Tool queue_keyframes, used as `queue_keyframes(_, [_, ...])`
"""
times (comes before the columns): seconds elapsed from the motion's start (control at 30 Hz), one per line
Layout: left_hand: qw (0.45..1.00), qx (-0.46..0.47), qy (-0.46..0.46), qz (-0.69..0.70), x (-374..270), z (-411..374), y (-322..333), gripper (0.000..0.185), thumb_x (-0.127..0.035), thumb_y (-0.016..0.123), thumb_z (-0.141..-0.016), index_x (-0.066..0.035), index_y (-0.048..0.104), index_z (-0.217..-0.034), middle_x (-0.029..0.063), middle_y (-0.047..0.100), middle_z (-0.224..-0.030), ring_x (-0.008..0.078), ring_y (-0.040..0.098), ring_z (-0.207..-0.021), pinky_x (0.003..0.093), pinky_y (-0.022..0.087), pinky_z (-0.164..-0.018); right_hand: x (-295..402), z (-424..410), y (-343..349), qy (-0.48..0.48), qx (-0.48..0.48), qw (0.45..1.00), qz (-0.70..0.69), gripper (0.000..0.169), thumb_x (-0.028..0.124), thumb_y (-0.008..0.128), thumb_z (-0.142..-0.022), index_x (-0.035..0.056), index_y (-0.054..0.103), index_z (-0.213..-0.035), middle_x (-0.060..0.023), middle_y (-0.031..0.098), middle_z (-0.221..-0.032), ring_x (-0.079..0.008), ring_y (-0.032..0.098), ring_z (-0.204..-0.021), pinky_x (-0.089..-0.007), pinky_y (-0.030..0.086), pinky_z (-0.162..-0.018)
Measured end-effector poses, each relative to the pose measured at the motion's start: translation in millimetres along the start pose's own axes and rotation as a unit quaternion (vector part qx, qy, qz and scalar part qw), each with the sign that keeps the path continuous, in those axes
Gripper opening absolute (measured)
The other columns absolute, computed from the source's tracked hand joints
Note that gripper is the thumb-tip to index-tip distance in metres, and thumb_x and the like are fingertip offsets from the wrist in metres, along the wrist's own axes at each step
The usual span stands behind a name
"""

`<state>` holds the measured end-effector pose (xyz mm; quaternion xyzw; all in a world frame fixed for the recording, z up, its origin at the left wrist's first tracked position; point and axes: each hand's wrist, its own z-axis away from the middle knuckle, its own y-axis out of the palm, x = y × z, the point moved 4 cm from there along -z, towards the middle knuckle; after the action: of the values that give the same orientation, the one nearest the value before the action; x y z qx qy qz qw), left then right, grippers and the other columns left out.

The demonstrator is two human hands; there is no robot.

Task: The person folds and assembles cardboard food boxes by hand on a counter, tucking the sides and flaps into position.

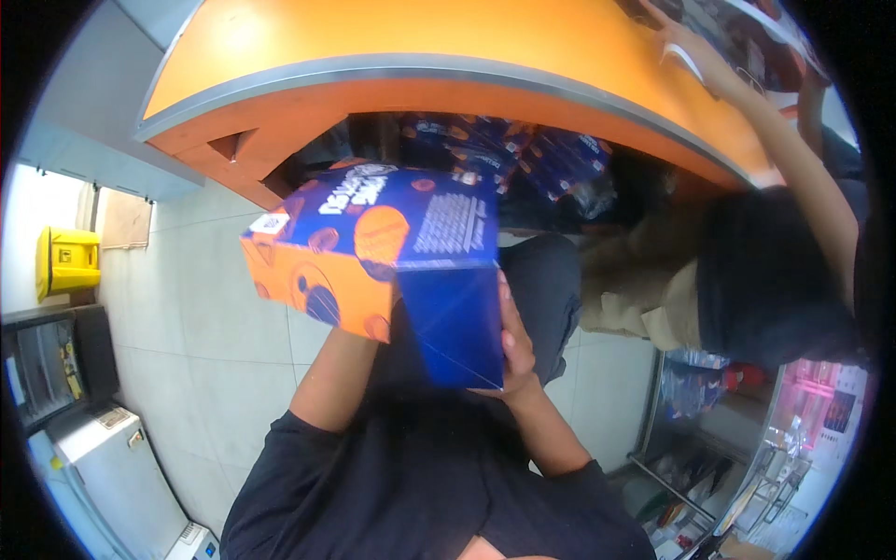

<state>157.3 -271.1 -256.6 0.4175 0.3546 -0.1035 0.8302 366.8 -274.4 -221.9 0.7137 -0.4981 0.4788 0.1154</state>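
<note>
A blue and orange printed cardboard box [448, 308] is held up in front of my body, its printed face upward and its plain blue side toward me. My right hand [516, 343] grips the box at its lower right edge, fingers along the side. The left hand is hidden behind the box; only its forearm shows below. Beyond the box, under the counter, an open compartment holds several similar blue and orange packages [567, 157] and a clear plastic bag [595, 197].
An orange counter [420, 31] with a metal edge spans the top. At the right stands another person [770, 273], one arm over the counter. A metal rack [647, 406] is at lower right. A yellow container [68, 260] and a white appliance [129, 483] are at left.
</note>
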Motion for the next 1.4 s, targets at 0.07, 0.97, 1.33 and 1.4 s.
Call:
queue_keyframes(0.07, [0.999,0.031,-0.008,0.001,1,3,4,0.027,-0.012,0.068,-0.089,0.001,0.063,-0.112,0.0047,0.064,-0.102,0.015,0.059,-0.096,0.0296,0.048,-0.085,-1,-1,-4,-0.013,0.012,0.998,0.052,0.089,0.025,0.084,-0.076,0.0197,0.035,-0.15,-0.0286,0.047,-0.143,-0.0524,0.049,-0.128,-0.0632,0.039,-0.107])
queue_keyframes(0.97, [0.833,0.527,-0.122,-0.117,-7,43,94,0.041,-0.02,0.084,-0.079,-0.001,0.064,-0.11,0.0021,0.063,-0.092,0.0103,0.058,-0.083,0.0258,0.048,-0.077,-49,-11,-34,0.242,-0.056,0.813,-0.526,0.079,0.053,0.059,-0.089,0.0035,0.037,-0.147,-0.0151,0.042,-0.147,-0.0305,0.041,-0.135,-0.0432,0.035,-0.11])
queue_keyframes(1.33, [0.853,0.434,-0.169,-0.236,3,34,49,0.04,-0.02,0.072,-0.09,0.001,0.061,-0.121,0.0069,0.066,-0.105,0.0144,0.064,-0.089,0.0283,0.053,-0.077,-52,-6,-18,0.222,-0.172,0.812,-0.511,0.063,0.055,0.035,-0.103,0.007,0.044,-0.143,-0.0102,0.055,-0.137,-0.025,0.054,-0.126,-0.0412,0.044,-0.105])
queue_keyframes(1.4, [0.868,0.386,-0.153,-0.272,-4,23,35,0.04,-0.021,0.07,-0.092,0.002,0.06,-0.123,0.0078,0.066,-0.108,0.0152,0.065,-0.09,0.0288,0.054,-0.077,-33,-22,-18,0.223,-0.173,0.836,-0.471,0.065,0.055,0.036,-0.103,0.0066,0.041,-0.145,-0.0106,0.054,-0.139,-0.0252,0.052,-0.128,-0.0418,0.042,-0.107])
